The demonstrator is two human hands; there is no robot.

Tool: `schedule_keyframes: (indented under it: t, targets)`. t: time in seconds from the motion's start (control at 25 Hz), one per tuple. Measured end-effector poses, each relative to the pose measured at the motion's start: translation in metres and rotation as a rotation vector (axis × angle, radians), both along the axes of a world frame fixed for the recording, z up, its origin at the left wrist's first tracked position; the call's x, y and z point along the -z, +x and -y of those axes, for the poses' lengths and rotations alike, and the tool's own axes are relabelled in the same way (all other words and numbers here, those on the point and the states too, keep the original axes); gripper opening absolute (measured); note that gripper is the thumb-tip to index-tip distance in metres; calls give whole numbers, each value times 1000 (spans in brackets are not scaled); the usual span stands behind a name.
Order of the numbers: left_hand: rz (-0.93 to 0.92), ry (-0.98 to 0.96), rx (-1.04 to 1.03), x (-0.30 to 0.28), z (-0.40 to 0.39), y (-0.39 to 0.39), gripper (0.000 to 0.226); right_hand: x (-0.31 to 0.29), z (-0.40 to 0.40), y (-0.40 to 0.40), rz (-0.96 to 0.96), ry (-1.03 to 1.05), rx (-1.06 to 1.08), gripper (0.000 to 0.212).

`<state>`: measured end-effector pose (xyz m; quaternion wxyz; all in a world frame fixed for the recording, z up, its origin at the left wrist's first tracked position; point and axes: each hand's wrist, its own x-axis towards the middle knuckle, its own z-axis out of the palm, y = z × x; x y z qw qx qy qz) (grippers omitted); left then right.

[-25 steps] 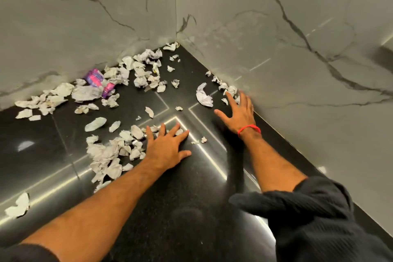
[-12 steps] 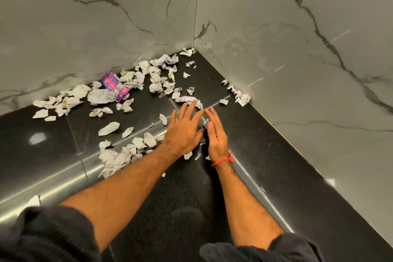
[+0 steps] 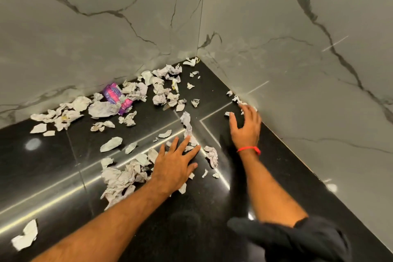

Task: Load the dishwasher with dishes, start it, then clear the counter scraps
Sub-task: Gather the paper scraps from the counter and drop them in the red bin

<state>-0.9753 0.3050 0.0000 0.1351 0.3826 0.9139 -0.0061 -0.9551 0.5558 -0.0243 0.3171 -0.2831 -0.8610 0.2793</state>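
Scraps (image 3: 158, 83) of crumpled paper lie scattered over the black counter (image 3: 53, 155), thickest along the rear wall and running toward the corner, with a purple wrapper (image 3: 112, 91) among them. Left hand (image 3: 175, 165) rests flat, fingers spread and straight, palm down on the counter, with a heap of paper (image 3: 119, 178) touching its outer edge. Right hand (image 3: 246, 126) reaches toward the side wall, fingers loosely extended, gripping nothing, beside a few small bits (image 3: 235, 97) at the wall base. The bulk of the scraps lies forward and left of both hands, so the left hand is nearer. A twisted strip (image 3: 187, 123) points away between the hands. Any pieces under the left palm are hidden; the dishwasher is out of view.
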Motion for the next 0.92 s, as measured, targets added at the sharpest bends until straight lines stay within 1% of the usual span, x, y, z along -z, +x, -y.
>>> schedule_keyframes:
  t: [0.04, 0.12, 0.2, 0.24, 0.32, 0.4, 0.48, 0.52, 0.6, 0.68, 0.8, 0.88, 0.92]
  targets:
    - [8, -25, -14, -1, 5, 3, 63, -6, -22, -12, 130, 82, -63, 52]
    - [41, -59, -25, -4, 6, 1, 66, -12, -58, -33, 349, 210, -294, 61]
    - [64, -93, -10, -8, 0, -4, 69, -5, -79, -44, 484, 299, -491, 70]
    - [75, -109, -5, -10, -2, -7, 71, 0, -83, -48, 531, 341, -541, 76]
    - [106, -126, 0, -11, -3, -13, 72, 10, -81, -54, 604, 395, -558, 80]
    - [116, -129, 7, -12, -2, -14, 73, 12, -69, -58, 636, 308, -535, 83]
    - [129, -147, 33, -18, -2, -16, 73, 5, -42, -54, 642, 187, -552, 89]
    - [133, -161, 55, -22, -2, -20, 74, 3, -24, -49, 642, 160, -565, 89]
    - [151, -195, 98, -29, -3, -27, 75, -4, 25, -32, 643, 108, -634, 80]
    - [169, -209, 133, -38, 4, -27, 68, -9, 83, -7, 610, 29, -706, 68]
    - [113, -160, 156, -44, 42, -16, 53, -16, 163, 25, 497, -212, -653, 51]
    - [36, -173, 201, -45, 79, -12, 47, -21, 199, 31, 450, -349, -641, 46]
    - [1, -182, 226, -45, 101, -9, 46, -24, 214, 36, 409, -451, -664, 45]
